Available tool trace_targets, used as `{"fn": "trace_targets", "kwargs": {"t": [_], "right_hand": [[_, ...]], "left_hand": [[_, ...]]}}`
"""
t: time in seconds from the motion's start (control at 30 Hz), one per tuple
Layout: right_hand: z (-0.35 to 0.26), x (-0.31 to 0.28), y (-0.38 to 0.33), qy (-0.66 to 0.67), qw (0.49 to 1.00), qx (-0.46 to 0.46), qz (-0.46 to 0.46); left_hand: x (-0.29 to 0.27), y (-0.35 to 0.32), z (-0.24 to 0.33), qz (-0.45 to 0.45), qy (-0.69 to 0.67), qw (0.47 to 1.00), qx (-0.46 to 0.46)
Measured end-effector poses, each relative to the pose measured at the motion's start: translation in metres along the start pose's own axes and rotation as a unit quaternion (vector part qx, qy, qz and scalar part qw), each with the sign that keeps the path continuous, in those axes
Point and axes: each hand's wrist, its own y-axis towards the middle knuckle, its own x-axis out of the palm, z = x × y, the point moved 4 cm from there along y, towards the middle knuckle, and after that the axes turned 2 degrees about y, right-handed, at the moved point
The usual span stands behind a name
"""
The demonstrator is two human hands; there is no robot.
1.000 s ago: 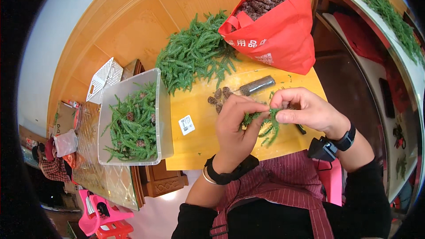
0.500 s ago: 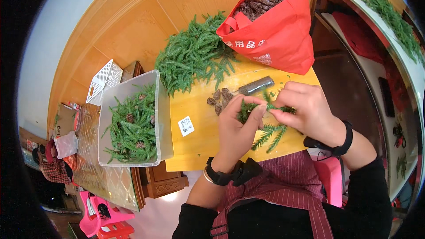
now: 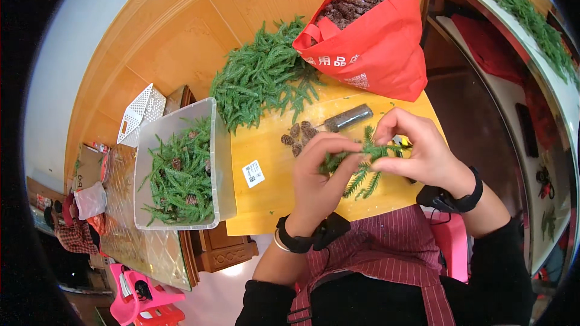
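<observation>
- The left hand (image 3: 317,178) comes up from the bottom, fingers bent over and pointing right.
- The right hand (image 3: 423,154) comes in from the right side, with its fingers curled toward the left hand.
- Both hands meet over the yellow bench (image 3: 266,205), close to the person's striped apron (image 3: 386,253).
- A small green sprig (image 3: 362,166) sits between the two hands.
- The left grip is pinched tight on the left end of the sprig.
- The right grip is pinched tight on the right end, near the top.
- The sprig's loose tips hang down below the fingers.
- Just past the hands lie a few brown cones (image 3: 297,134) and a dark tube (image 3: 348,117).
- A big pile of green sprigs (image 3: 260,81) lies farther back, beside a red bag (image 3: 374,48).
- A clear box (image 3: 222,163) with more sprigs sits on the left.
</observation>
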Motion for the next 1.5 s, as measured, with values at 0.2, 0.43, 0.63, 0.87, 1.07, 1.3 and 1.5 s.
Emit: {"fn": "trace_targets", "kwargs": {"t": [0.2, 0.43, 0.63, 0.87, 1.07, 1.3, 1.5], "right_hand": [[0.012, 0.0, -0.007, 0.116, 0.986, 0.002, -0.119], [0.014, 0.004, -0.012, 0.223, 0.962, 0.059, -0.146], [0.017, 0.007, -0.017, 0.292, 0.943, 0.114, -0.11], [0.017, 0.007, -0.018, 0.291, 0.941, 0.11, -0.132], [0.014, 0.009, -0.019, 0.338, 0.921, 0.163, -0.106], [0.011, 0.011, -0.021, 0.322, 0.926, 0.171, -0.099], [0.01, 0.007, -0.02, 0.26, 0.962, 0.075, -0.019]], "left_hand": [[-0.005, 0.002, 0.017, -0.074, 0.02, 0.977, 0.198], [-0.003, 0.001, 0.027, -0.11, 0.101, 0.954, 0.26], [-0.001, -0.002, 0.03, -0.125, 0.14, 0.941, 0.282], [0.0, -0.006, 0.03, -0.116, 0.158, 0.934, 0.299], [0.002, -0.004, 0.027, -0.122, 0.16, 0.929, 0.309], [0.003, -0.008, 0.027, -0.106, 0.169, 0.929, 0.311], [0.007, -0.004, 0.025, -0.054, 0.143, 0.949, 0.275]]}}
